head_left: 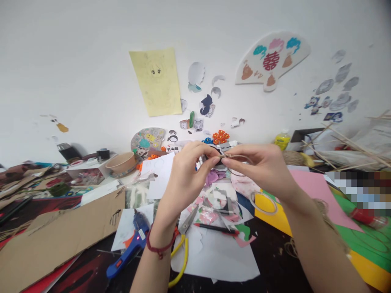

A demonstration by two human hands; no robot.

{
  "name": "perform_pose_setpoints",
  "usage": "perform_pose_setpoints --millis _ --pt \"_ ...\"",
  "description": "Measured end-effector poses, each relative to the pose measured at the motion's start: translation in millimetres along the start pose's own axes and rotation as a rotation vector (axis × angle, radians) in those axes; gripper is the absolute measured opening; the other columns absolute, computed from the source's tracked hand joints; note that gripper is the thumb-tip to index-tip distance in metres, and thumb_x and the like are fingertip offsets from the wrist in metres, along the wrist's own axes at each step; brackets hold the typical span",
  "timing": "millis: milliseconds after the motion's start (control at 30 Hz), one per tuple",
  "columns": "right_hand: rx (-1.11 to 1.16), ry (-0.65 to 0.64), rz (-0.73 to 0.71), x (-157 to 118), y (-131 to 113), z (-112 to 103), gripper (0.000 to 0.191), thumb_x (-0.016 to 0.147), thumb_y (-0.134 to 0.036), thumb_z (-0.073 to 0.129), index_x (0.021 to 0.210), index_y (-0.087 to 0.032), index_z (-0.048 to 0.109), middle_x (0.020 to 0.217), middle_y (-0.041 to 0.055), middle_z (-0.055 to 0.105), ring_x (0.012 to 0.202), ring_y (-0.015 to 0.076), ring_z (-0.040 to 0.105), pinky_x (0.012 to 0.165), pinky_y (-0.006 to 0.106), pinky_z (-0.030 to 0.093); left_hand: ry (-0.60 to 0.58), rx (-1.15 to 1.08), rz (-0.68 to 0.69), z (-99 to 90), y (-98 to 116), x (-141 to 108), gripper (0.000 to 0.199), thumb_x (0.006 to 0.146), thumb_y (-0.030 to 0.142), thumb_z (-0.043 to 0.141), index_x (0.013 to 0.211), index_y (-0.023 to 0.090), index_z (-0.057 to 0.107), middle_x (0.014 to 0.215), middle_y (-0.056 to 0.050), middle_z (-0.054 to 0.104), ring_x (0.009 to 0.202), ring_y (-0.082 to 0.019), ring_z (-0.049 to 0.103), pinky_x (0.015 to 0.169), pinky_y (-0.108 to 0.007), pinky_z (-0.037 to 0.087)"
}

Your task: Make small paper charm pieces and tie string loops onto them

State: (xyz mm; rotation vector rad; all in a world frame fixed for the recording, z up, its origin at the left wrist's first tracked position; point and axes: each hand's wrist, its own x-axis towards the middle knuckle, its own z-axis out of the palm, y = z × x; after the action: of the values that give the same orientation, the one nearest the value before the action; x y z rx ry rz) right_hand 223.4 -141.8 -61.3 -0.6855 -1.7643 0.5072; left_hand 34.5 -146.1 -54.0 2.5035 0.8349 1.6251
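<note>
Both my hands are raised over the middle of the cluttered table, fingertips nearly touching. My left hand [195, 167] pinches one side of a small dark piece with thin twine [241, 157] at it. From the right, my right hand [259, 165] pinches the same twine, which loops over and below its fingers. The exact shape of the dark piece is hidden by the fingers. Below my hands lie paper scraps [218, 199], a black and red pen [215, 228], and scissors with yellow handles [185, 252], partly behind my left wrist.
A blue glue gun [130, 248] lies left of my left forearm, beside a large cardboard piece [67, 236]. A tape roll [263, 203] rests on yellow paper at right, near pink paper [320, 197]. Behind stand a round tan container [122, 165] and a yellow bottle [282, 139].
</note>
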Motion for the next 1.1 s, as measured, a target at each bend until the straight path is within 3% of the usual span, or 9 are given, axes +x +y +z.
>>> perform_pose_setpoints --millis 167,367,567,667,767,867,933,1000,1100 --pt "0.008 0.004 0.024 1.0 -0.8 -2.0 0.016 0.080 -0.036 0.073 0.086 -0.021 0.076 0.085 0.0040 0.076 0.079 0.0201 0.071 0.071 0.032 0.060 -0.063 0.009 0.010 -7.0 -0.2 -0.4 0.015 0.086 0.013 0.065 0.098 0.022 0.067 0.095 -0.003 0.068 0.089 -0.016 0.060 0.078 -0.031 0.047" --pt "0.005 -0.028 0.011 0.8 -1.0 -2.0 0.018 0.079 -0.036 0.074 0.088 -0.021 0.076 0.089 0.0051 0.076 0.083 0.0209 0.071 0.075 0.034 0.060 -0.022 0.053 0.002 -5.6 3.3 1.1 0.005 0.090 0.024 0.063 0.087 0.021 0.065 0.081 -0.001 0.067 0.079 -0.014 0.058 0.074 -0.030 0.045" --pt "-0.046 -0.019 0.036 1.6 0.7 -4.6 0.019 0.081 -0.037 0.072 0.088 -0.020 0.075 0.088 0.0052 0.075 0.081 0.0202 0.070 0.074 0.034 0.059 -0.101 0.061 -0.016 -14.1 0.1 -0.4 0.014 0.091 0.011 0.057 0.094 0.020 0.067 0.091 -0.002 0.068 0.080 -0.013 0.059 0.071 -0.028 0.045" --pt "-0.075 -0.050 0.065 2.1 2.5 -6.8 0.019 0.082 -0.037 0.070 0.090 -0.020 0.075 0.091 0.0052 0.074 0.083 0.0200 0.069 0.074 0.033 0.058 0.013 0.150 -0.017 -19.2 -3.1 -1.2 0.013 0.092 0.017 0.057 0.094 0.021 0.069 0.086 -0.001 0.069 0.074 -0.013 0.058 0.069 -0.029 0.044" --pt "-0.074 -0.094 0.071 2.7 3.1 -6.9 0.021 0.082 -0.039 0.070 0.092 -0.021 0.075 0.093 0.0056 0.074 0.084 0.0195 0.068 0.073 0.033 0.057 0.106 0.266 -0.008 -16.6 -6.1 -0.5 0.017 0.096 0.025 0.053 0.101 0.021 0.069 0.093 -0.004 0.071 0.085 -0.017 0.060 0.079 -0.034 0.045" --pt "-0.039 -0.123 0.098 3.7 1.4 -6.5 0.023 0.080 -0.040 0.072 0.091 -0.021 0.075 0.089 0.0050 0.074 0.075 0.0171 0.067 0.065 0.030 0.056 -0.011 0.170 -0.014 -9.6 -9.8 0.2 0.021 0.093 0.027 0.059 0.112 0.023 0.067 0.108 -0.005 0.071 0.096 -0.018 0.061 0.087 -0.035 0.046" --pt "-0.010 -0.111 0.158 4.3 0.3 -8.1 0.025 0.076 -0.040 0.075 0.092 -0.021 0.075 0.082 0.0038 0.073 0.065 0.0148 0.064 0.055 0.027 0.052 -0.078 0.058 -0.050 -5.9 -12.8 -0.1 0.020 0.091 0.026 0.062 0.109 0.024 0.068 0.102 -0.003 0.073 0.089 -0.016 0.064 0.080 -0.031 0.049" --pt "0.008 -0.057 0.223 4.7 0.4 -12.4 0.027 0.073 -0.041 0.078 0.088 -0.020 0.075 0.072 0.0023 0.069 0.057 0.0128 0.059 0.050 0.026 0.047 -0.081 0.022 -0.095 -4.5 -15.5 -0.9 0.015 0.090 0.023 0.063 0.103 0.023 0.071 0.093 -0.001 0.075 0.079 -0.014 0.065 0.073 -0.028 0.050" --pt "0.056 0.034 0.281 5.4 3.6 -23.3 0.026 0.071 -0.043 0.079 0.074 -0.018 0.072 0.062 0.0006 0.063 0.055 0.0115 0.055 0.053 0.025 0.044 -0.085 0.032 -0.124 -5.8 -17.2 -1.5 0.014 0.090 0.021 0.062 0.100 0.022 0.072 0.094 -0.002 0.075 0.084 -0.015 0.067 0.076 -0.028 0.050"
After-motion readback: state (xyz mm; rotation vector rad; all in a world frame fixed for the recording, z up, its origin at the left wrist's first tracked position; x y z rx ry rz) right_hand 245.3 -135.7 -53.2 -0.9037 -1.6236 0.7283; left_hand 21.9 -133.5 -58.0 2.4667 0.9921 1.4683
